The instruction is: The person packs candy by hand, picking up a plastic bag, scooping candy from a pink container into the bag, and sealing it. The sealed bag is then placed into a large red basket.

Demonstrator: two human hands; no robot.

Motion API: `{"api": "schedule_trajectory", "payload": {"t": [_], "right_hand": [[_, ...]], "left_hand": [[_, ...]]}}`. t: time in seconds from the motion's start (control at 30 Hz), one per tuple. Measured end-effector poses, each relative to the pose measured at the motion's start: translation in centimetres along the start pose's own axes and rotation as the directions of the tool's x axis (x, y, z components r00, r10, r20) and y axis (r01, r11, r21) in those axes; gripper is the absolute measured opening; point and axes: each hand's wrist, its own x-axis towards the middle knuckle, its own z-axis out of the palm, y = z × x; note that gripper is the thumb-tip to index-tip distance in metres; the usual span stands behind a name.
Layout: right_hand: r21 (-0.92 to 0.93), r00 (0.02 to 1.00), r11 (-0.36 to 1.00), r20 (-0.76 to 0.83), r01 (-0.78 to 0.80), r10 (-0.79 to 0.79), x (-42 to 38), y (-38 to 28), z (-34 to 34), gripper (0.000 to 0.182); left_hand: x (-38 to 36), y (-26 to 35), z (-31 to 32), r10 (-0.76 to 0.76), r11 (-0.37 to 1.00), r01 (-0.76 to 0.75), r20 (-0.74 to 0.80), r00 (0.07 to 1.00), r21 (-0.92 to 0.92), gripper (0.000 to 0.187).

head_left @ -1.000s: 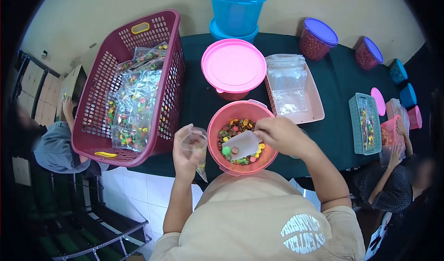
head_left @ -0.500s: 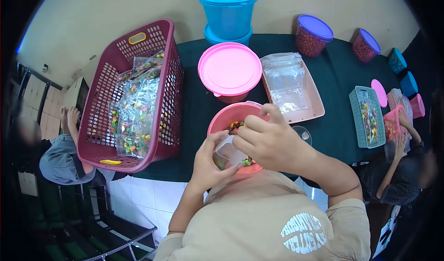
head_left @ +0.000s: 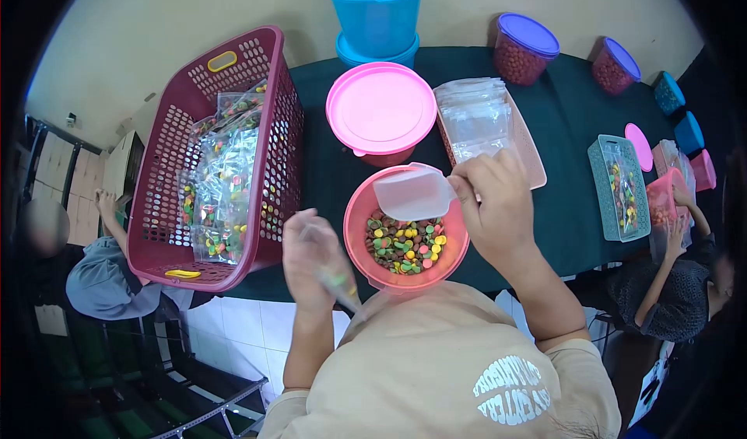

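My left hand (head_left: 311, 260), smeared by motion, grips a clear plastic bag (head_left: 337, 283) with some coloured pieces in it, left of the pink bowl. My right hand (head_left: 494, 198) is closed on the handle of a translucent scoop (head_left: 412, 194), which hangs over the bowl's upper part and looks empty. Inside the pink bowl (head_left: 457, 262) lie many yellow, green, red and brown round candies (head_left: 405, 244). To the left, a maroon basket (head_left: 272, 143) holds filled clear bags (head_left: 226, 182). Behind the bowl stands a container with a pink lid (head_left: 381, 106).
A pink tray (head_left: 529, 143) holds flat clear bags (head_left: 475, 116). Blue tubs (head_left: 376, 19) and purple-lidded containers (head_left: 525, 50) stand at the back. A green basket (head_left: 622, 206) is at right. One person (head_left: 669, 299) sits at right, another (head_left: 109, 276) at left.
My left hand has moved left, away from the bowl, with the bag. My right hand has shifted right, and the scoop now shows above the candies.
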Motion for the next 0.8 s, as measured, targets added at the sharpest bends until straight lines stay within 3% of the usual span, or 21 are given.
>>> {"api": "schedule_trajectory", "payload": {"t": [0.07,0.17,0.2,0.23,0.27,0.3,0.43,0.5,0.7,0.77,0.8], "right_hand": [[0.003,0.982,0.990,0.132,-0.140,0.138,-1.5,0.3,1.2,0.010],[-0.027,0.961,0.999,0.273,-0.044,0.050,-4.1,1.3,4.4,0.011],[-0.077,0.922,0.997,0.387,0.027,0.005,-4.4,1.3,4.8,0.014],[-0.077,0.924,0.997,0.383,0.021,0.010,-4.9,1.3,5.5,0.014],[-0.121,0.851,0.991,0.526,0.057,0.016,-5.4,1.2,6.5,0.016],[-0.161,0.756,0.982,0.654,0.100,0.031,-5.9,1.2,7.4,0.018],[-0.062,0.704,0.994,0.710,0.086,-0.017,-7.2,1.0,9.2,0.020],[0.090,0.665,0.995,0.746,-0.039,-0.042,-7.0,1.1,9.1,0.023],[0.124,0.628,0.957,0.775,-0.263,0.073,-4.0,1.6,6.2,0.020],[0.084,0.671,0.973,0.737,-0.213,0.083,-4.0,1.9,6.3,0.018],[0.038,0.741,0.993,0.669,-0.113,0.059,-4.4,2.0,6.8,0.019]], "left_hand": [[0.4,0.6,-1.7,-0.086,0.852,0.073,-0.001,0.996,-0.518,0.061],[0.7,0.6,-1.3,-0.132,0.773,0.125,0.036,0.991,-0.621,0.060],[0.8,0.3,-1.2,-0.113,0.848,0.151,0.106,0.988,-0.508,0.059],[0.6,0.0,-0.7,-0.116,0.849,0.156,0.110,0.987,-0.504,0.059],[0.2,-0.5,0.2,-0.055,0.987,0.046,-0.052,0.997,-0.156,0.061],[0.0,-0.6,0.7,0.067,0.974,-0.026,-0.176,0.982,0.225,0.062],[-0.4,-0.3,0.7,0.047,0.961,-0.019,-0.093,0.995,0.275,0.065],[-0.6,-0.1,0.1,0.051,0.957,-0.017,-0.112,0.992,0.291,0.064],[-1.3,-0.5,-1.6,0.038,0.949,0.019,-0.176,0.984,0.314,0.059],[-1.4,-0.5,-1.7,0.033,0.941,0.027,-0.170,0.985,0.339,0.057],[-1.3,-0.5,-1.5,0.003,0.906,0.063,-0.155,0.988,0.419,0.054]]}}
